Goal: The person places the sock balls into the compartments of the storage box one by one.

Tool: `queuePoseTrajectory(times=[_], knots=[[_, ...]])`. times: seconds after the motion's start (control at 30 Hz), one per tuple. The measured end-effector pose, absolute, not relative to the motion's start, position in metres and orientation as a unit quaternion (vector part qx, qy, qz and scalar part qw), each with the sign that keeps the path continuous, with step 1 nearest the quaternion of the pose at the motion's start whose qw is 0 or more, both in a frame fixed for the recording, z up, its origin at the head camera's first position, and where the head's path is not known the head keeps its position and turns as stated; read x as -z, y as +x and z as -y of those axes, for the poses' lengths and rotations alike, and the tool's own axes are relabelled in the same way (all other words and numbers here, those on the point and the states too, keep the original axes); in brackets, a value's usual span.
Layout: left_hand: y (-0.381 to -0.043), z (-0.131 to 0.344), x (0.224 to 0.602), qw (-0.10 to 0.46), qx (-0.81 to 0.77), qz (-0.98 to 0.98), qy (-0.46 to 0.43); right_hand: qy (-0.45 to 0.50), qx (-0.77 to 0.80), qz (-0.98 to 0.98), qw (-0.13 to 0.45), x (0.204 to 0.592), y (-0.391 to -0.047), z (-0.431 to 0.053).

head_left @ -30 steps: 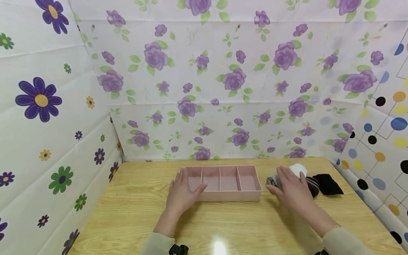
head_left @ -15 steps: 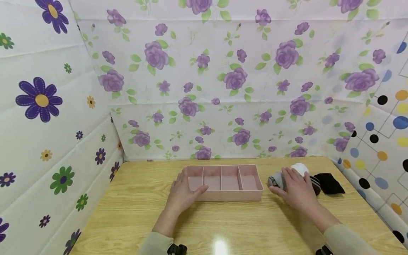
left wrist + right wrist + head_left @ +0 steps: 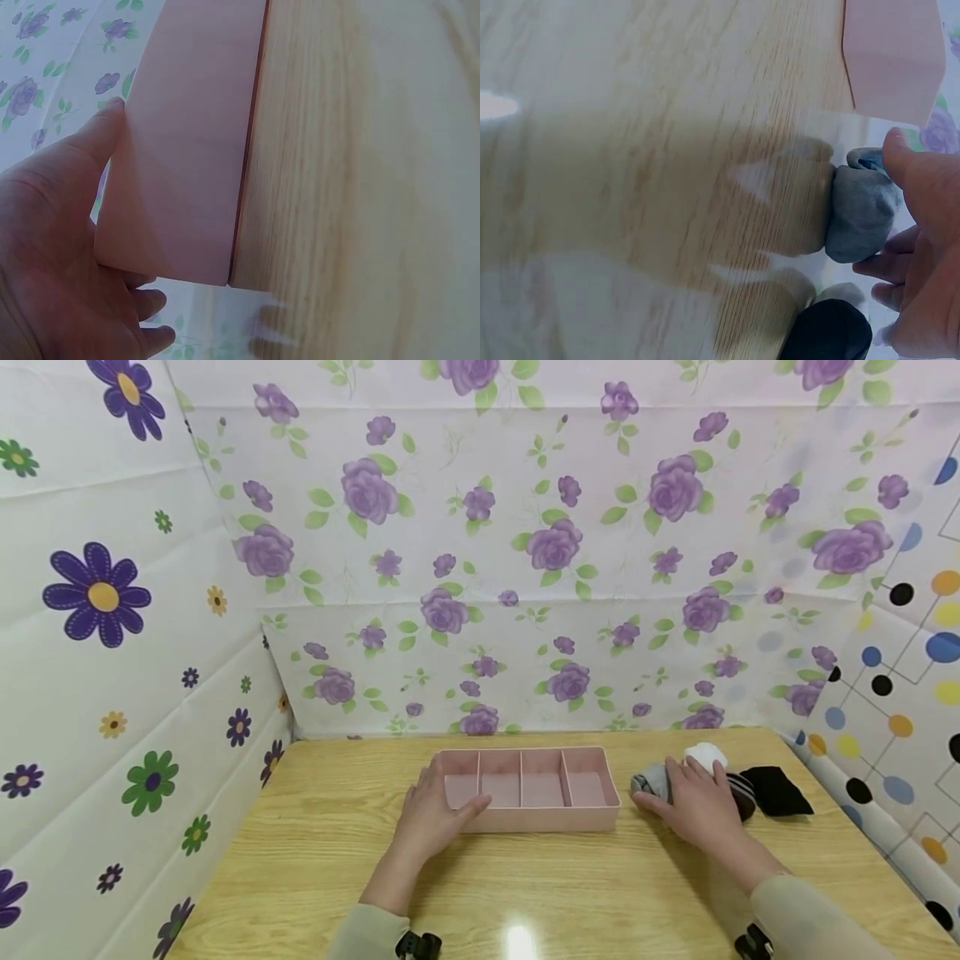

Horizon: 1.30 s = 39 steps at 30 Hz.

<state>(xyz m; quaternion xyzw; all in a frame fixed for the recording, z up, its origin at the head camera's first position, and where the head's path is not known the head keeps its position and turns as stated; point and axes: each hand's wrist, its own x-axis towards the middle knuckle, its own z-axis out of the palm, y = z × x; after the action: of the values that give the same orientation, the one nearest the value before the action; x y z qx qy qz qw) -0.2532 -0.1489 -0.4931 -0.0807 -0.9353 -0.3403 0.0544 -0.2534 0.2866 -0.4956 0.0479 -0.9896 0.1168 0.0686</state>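
A pink box (image 3: 545,820) with several compartments in a row stands on the table. My left hand (image 3: 429,810) rests at its left end, thumb over the front rim and fingers along the end wall; in the left wrist view the thumb touches the rim. My right hand (image 3: 701,802) lies over a small group of rolled socks, its fingers loosely spread. A grey rolled sock (image 3: 862,214) sits between its thumb and fingers, not visibly squeezed. Behind the hand is a white bundle (image 3: 706,755). On its right are a dark striped sock (image 3: 742,795) and a black cloth bundle (image 3: 780,792).
The wooden table (image 3: 540,893) reaches toward the front, with a bright light reflection on it. A flowered sheet (image 3: 480,568) hangs behind the table. Patterned sheets also close off the left and right sides.
My right hand has shifted slightly rightward, so more of the grey sock shows beside it. The view has moved slightly. My left hand stays at the box's left end.
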Motion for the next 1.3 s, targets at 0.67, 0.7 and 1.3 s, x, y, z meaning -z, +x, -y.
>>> queuePoseTrajectory(times=[0.67,0.7,1.3], knots=[[-0.252,0.153,0.497,0.047,0.337,0.937,-0.08,0.054,-0.095,0.99,0.085,0.507,-0.261,-0.279],[-0.252,0.153,0.497,0.046,0.337,0.937,-0.081,0.055,-0.091,0.99,0.089,0.507,-0.261,-0.279],[-0.256,0.152,0.495,0.037,0.337,0.937,-0.078,0.063,-0.102,0.985,0.121,0.504,-0.259,-0.279]])
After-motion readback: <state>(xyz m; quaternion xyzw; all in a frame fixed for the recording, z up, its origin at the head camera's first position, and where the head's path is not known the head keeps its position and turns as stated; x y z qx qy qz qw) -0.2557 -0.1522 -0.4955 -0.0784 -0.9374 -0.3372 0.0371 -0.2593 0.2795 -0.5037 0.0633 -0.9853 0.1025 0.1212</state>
